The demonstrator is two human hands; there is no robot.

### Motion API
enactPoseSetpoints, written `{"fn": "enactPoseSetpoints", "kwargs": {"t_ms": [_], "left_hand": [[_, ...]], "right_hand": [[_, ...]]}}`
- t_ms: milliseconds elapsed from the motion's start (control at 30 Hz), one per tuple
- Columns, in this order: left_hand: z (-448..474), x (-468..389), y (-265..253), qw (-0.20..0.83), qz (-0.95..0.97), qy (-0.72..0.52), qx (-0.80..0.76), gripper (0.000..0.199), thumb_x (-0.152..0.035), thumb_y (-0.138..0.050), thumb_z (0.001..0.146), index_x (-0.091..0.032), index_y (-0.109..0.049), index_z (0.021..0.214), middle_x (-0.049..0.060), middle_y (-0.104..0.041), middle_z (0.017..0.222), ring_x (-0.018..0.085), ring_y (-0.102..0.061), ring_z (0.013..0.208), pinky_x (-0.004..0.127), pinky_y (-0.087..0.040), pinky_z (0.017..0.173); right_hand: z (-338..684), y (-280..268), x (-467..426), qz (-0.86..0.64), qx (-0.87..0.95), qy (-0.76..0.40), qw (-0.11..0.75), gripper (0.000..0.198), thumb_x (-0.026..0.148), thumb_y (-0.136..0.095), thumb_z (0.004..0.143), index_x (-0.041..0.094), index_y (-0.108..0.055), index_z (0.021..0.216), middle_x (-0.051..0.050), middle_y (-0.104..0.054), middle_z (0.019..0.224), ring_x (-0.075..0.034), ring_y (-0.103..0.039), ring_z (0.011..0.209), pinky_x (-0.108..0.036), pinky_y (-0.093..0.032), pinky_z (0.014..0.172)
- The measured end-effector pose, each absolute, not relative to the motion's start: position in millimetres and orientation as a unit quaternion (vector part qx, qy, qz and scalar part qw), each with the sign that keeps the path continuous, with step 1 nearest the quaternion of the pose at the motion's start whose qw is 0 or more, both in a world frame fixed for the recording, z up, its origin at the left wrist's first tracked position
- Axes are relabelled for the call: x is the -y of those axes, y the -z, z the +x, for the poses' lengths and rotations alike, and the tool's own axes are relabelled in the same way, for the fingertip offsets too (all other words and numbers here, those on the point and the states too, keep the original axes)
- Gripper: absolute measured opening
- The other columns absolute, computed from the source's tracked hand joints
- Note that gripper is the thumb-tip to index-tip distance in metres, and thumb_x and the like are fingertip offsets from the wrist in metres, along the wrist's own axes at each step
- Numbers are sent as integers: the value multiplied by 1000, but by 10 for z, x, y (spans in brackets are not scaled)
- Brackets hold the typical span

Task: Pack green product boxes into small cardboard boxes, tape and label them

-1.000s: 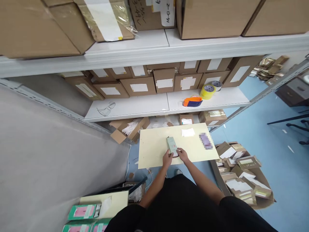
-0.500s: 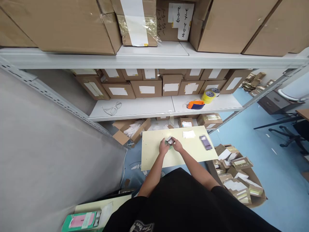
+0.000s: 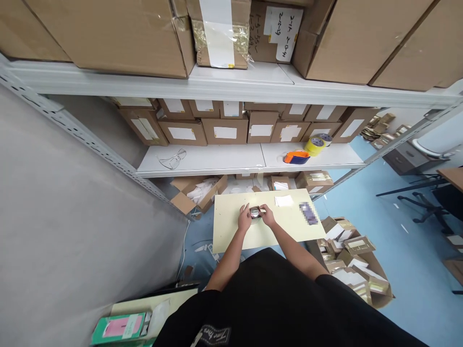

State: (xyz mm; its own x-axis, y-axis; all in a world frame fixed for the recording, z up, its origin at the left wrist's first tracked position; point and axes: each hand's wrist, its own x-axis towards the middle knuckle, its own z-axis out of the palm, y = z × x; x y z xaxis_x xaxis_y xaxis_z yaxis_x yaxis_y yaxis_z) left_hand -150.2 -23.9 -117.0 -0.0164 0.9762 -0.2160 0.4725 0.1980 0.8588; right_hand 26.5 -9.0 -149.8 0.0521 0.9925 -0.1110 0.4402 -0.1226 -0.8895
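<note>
Between my two hands, over the cream tabletop [image 3: 231, 231], is a small dark-edged, box-like item [image 3: 255, 212] with a pale, shiny middle; its exact kind is too small to make out. My left hand [image 3: 244, 218] is closed on its left side, with the fingertips at the edge. From the right, my right hand [image 3: 267, 216] pinches the other side. White paper sheets [image 3: 284, 201] lie just beyond the right hand. Farther right on the tabletop rests a purple, pixelated item [image 3: 308, 213].
Behind the tabletop stands a white shelf rack [image 3: 217, 161] with cardboard boxes, glasses [image 3: 173, 159], yellow tape [image 3: 314, 145] and an orange-and-blue item [image 3: 296, 157]. An open carton [image 3: 198, 190] sits at the left. A large carton of small boxes [image 3: 379, 270] stands right. A green box [image 3: 117, 327] lies lower left.
The small item was tilted, with something green showing beneath it; now it lies more level between both hands, and the green no longer shows. The view has shifted slightly.
</note>
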Motion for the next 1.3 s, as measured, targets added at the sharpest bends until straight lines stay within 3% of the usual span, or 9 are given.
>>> {"fn": "enactPoseSetpoints", "kwargs": {"t_ms": [100, 167, 267, 400, 567, 733, 900, 1100, 1300], "left_hand": [[-1529, 207, 1172, 453, 609, -278, -588, 67, -7, -61, 84, -16, -54, 150, 14, -39, 165, 29, -41, 150, 36, -32, 124], [-1554, 195, 1188, 473, 627, -254, -565, 81, -7, -71, 77, -13, -47, 154, 18, -40, 164, 33, -41, 150, 40, -33, 124], [-1601, 208, 1267, 493, 631, -238, -550, 93, -10, -78, 72, -17, -41, 157, 18, -43, 162, 36, -48, 144, 45, -39, 119], [-1660, 216, 1407, 509, 617, -268, -537, 86, -15, -79, 74, -26, -47, 153, 11, -52, 156, 32, -55, 138, 45, -42, 117], [-1691, 183, 1409, 528, 608, -269, -529, 87, -13, -81, 69, -28, -52, 148, 8, -57, 152, 31, -56, 136, 44, -42, 116], [-1686, 185, 1340, 529, 600, -254, -544, 86, -14, -81, 68, -27, -52, 148, 9, -58, 151, 32, -57, 134, 45, -44, 114], [-1674, 164, 1348, 523, 600, -263, -546, 88, -13, -84, 63, -27, -54, 144, 10, -59, 149, 34, -58, 133, 47, -44, 115], [-1670, 122, 1328, 535, 589, -257, -548, 87, -13, -85, 63, -24, -55, 144, 13, -63, 144, 39, -60, 131, 52, -46, 111], [-1635, 66, 1215, 532, 597, -272, -535, 87, -10, -85, 61, -24, -56, 141, 13, -52, 156, 34, -48, 146, 46, -35, 122]], "right_hand": [[191, 1537, 224, -658, 556, -378, 339, 24, 34, -47, 84, 25, -65, 98, -4, -75, 101, -23, -72, 91, -35, -58, 88], [177, 1535, 274, -666, 549, -374, 340, 25, 36, -46, 85, 26, -65, 97, -3, -75, 100, -23, -73, 86, -36, -58, 88], [194, 1499, 281, -662, 548, -385, 337, 29, 34, -52, 82, 27, -67, 106, -3, -76, 108, -23, -73, 93, -38, -58, 92], [216, 1420, 218, -670, 578, -378, 272, 49, 27, -72, 71, 30, -69, 120, -3, -77, 113, -27, -73, 96, -39, -57, 91], [131, 1300, 22, -682, 618, -347, 182, 45, 29, -87, 62, 30, -75, 105, -3, -79, 95, -31, -73, 93, -37, -56, 82], [51, 1198, -123, -671, 625, -372, 143, 41, 25, -92, 52, 25, -76, 90, -7, -77, 103, -32, -72, 97, -39, -56, 83], [65, 1036, -2, -681, 605, -333, 244, 34, 34, -87, 54, 24, -64, 78, -9, -72, 120, -32, -66, 117, -40, -55, 91], [221, 188, -172, -654, 502, -381, 419, 47, 50, -83, 62, 25, -50, 84, 1, -64, 79, -20, -61, 72, -31, -50, 66], [352, -1013, -425, -540, 516, -405, 528, 49, 56, -83, 69, 22, -54, 90, 2, -61, 81, -15, -55, 71, -25, -44, 61]]}}
